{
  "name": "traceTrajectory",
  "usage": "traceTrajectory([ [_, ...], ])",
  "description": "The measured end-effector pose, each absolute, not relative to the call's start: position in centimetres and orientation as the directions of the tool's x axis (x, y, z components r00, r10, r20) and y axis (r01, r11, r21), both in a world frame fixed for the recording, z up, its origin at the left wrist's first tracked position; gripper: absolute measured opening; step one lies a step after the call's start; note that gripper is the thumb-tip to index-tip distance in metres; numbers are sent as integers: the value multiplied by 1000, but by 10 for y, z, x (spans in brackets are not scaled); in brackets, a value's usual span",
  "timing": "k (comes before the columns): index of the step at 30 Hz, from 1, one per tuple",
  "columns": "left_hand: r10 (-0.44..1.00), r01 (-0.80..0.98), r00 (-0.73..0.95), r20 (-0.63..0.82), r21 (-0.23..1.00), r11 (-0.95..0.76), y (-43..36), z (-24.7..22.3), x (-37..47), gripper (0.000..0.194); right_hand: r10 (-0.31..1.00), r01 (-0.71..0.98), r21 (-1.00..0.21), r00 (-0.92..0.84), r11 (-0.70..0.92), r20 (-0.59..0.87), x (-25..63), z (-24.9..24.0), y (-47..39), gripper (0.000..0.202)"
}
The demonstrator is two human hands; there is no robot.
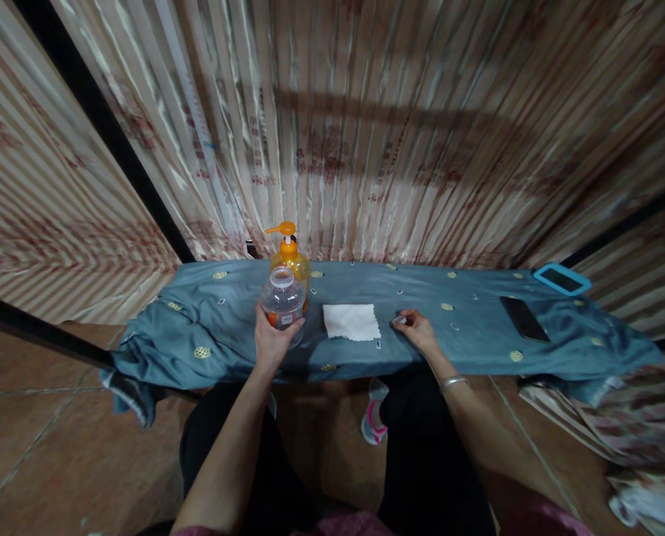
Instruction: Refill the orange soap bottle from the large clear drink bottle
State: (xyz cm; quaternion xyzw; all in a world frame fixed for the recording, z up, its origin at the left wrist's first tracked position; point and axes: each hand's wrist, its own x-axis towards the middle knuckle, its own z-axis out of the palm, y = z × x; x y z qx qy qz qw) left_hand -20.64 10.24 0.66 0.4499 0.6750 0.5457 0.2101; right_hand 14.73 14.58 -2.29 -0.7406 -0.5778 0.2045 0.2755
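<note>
My left hand (pixel 275 339) is wrapped round a clear plastic bottle (pixel 284 296), which stands upright with its mouth uncovered. Just behind it, partly hidden by it, is a yellow pump bottle (pixel 290 257) with an orange pump head. Low over the cloth, my right hand (pixel 415 327) pinches a small whitish bottle cap (pixel 400 319) between thumb and fingers; its details are too small to make out. Between both hands a white paper towel (pixel 351 321) lies flat.
A blue-grey patterned cloth (pixel 477 313) covers the narrow table. To the right lie a dark phone (pixel 525 319) and a blue-framed object (pixel 562 279) with a dark centre. Striped curtains (pixel 337 149) hang behind, with dark poles (pixel 109 134) at the sides.
</note>
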Motion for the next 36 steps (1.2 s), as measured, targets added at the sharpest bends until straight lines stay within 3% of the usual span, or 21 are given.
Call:
traceTrajectory([
  [6, 841, 371, -499, 208, 929, -10, 102, 4, -207, 96, 964, 842, -480, 266, -244, -24, 154, -24, 137, 36],
  [10, 847, 351, -502, 176, 936, 14, 101, 5, -205, 101, 973, 882, -425, 231, -202, 17, 146, -17, 131, 39],
  [16, 846, 326, -508, 163, 945, 14, 100, 3, -205, 102, 980, 859, -504, 9, 95, 200, 81, 26, 134, 44],
  [23, 850, 286, -490, 194, 957, -53, 100, -1, -207, 98, 880, 633, -618, -264, 467, 395, -22, 104, 165, 48],
  [28, 850, 287, -497, 175, 958, -30, 101, -1, -206, 99, 860, 591, -625, -318, 509, 400, -72, 131, 198, 47],
  [36, 870, 276, -463, 169, 960, -39, 98, 2, -206, 100, 855, 604, -605, -373, 519, 361, -93, 132, 215, 31],
])
